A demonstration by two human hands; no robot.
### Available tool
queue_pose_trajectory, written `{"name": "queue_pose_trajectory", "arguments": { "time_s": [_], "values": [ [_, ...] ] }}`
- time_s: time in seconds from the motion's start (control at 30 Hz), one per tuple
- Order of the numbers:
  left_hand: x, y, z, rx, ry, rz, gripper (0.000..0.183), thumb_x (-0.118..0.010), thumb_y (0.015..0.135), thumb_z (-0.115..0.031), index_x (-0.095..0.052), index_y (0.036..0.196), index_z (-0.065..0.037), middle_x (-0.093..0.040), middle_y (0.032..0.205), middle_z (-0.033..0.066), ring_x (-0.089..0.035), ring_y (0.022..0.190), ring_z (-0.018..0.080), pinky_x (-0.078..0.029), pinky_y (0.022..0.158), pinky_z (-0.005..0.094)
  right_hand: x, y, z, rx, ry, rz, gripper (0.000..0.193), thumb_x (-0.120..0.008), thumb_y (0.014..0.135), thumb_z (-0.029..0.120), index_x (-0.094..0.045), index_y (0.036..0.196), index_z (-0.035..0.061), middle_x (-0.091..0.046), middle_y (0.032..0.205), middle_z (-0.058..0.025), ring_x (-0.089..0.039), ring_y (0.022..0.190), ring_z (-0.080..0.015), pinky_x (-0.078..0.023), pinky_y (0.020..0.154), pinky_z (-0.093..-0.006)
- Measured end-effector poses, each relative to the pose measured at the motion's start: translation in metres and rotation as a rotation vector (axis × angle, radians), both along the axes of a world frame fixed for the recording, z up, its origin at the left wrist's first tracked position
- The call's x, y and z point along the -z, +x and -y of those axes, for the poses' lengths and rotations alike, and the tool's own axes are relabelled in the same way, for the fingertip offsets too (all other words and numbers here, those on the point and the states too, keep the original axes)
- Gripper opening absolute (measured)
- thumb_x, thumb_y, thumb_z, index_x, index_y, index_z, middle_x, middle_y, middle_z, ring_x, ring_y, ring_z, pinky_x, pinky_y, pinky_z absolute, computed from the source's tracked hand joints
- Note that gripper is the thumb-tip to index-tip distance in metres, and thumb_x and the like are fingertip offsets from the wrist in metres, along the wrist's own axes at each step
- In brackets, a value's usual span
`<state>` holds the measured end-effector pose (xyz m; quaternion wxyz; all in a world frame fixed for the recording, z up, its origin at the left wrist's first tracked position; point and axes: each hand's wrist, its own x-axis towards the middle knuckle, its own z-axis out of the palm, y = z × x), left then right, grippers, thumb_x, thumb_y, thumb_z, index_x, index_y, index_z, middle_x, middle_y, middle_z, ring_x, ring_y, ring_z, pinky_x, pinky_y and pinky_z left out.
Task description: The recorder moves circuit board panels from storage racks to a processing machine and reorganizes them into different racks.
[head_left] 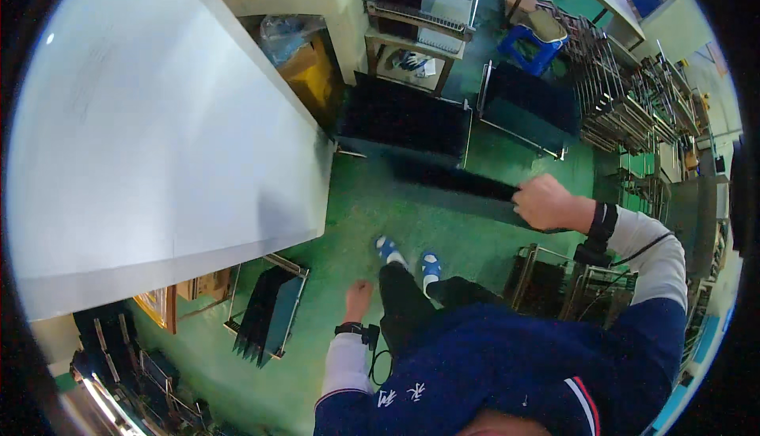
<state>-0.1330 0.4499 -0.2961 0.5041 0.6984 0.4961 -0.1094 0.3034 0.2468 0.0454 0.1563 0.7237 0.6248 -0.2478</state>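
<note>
My right hand (546, 202) is closed on the edge of a thin dark panel (463, 182), held out over the floor in front of me. The panel is seen nearly edge-on, and its far end is smeared by motion. Low at my left side hangs my left hand (359, 300), its fingers curled in, with nothing visible in it. Beyond the held panel stands a wire rack of dark panels (404, 123). Another rack with dark sheets (530, 107) stands to its right.
A large white cabinet-like surface (174, 127) fills the left. Near its lower edge stands a rack of upright dark panels (269, 309). A blue stool (534, 44) and stacked metal frames (625, 95) are at the far right. More racks (546, 281) stand close on my right.
</note>
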Motion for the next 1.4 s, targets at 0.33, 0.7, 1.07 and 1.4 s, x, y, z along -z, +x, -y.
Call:
{"name": "queue_pose_trajectory", "arguments": {
  "time_s": [0.33,0.7,1.07,1.4],
  "values": [
    [0.045,0.142,-0.057,0.047,0.054,0.049,0.029,-0.06,0.08,-0.032,-0.068,0.095,-0.008,-0.067,0.086,0.0181,-0.065,0.083,0.0356,-0.051,0.071,0.0425,0.034,0.175,-0.08,0.233,0.442,0.038,0.023,-0.061,0.08,0.023,-0.06,0.071,0.0015,-0.057,0.075,-0.0179,-0.058,0.071,-0.037,-0.048,0.064,-0.0463],
    [0.018,0.309,-0.147,0.081,0.072,-0.032,0.024,-0.064,0.08,-0.029,-0.069,0.092,-0.009,-0.068,0.085,0.0145,-0.066,0.081,0.0319,-0.052,0.072,0.0399,0.127,0.351,-0.17,0.186,0.479,0.052,0.017,-0.06,0.077,0.018,-0.059,0.069,0.0031,-0.058,0.077,-0.0171,-0.059,0.075,-0.035,-0.049,0.069,-0.0447],
    [0.027,0.369,-0.079,-0.091,0.014,-0.117,0.028,-0.063,0.082,-0.028,-0.067,0.095,-0.004,-0.069,0.089,0.0143,-0.067,0.084,0.0304,-0.052,0.076,0.0401,0.255,0.435,-0.237,0.116,0.359,-0.08,0.014,-0.058,0.074,0.018,-0.061,0.07,0.0048,-0.06,0.077,-0.0156,-0.061,0.074,-0.0335,-0.05,0.065,-0.0431],
    [0.067,0.406,0.102,-0.331,0.001,-0.06,0.026,-0.06,0.083,-0.028,-0.067,0.096,-0.007,-0.068,0.09,0.0123,-0.065,0.086,0.0332,-0.051,0.077,0.0431,0.341,0.431,-0.303,0.02,0.443,-0.205,0.018,-0.057,0.08,0.021,-0.059,0.069,0.0062,-0.059,0.074,-0.0147,-0.061,0.067,-0.0338,-0.049,0.061,-0.0451]
  ]
}}
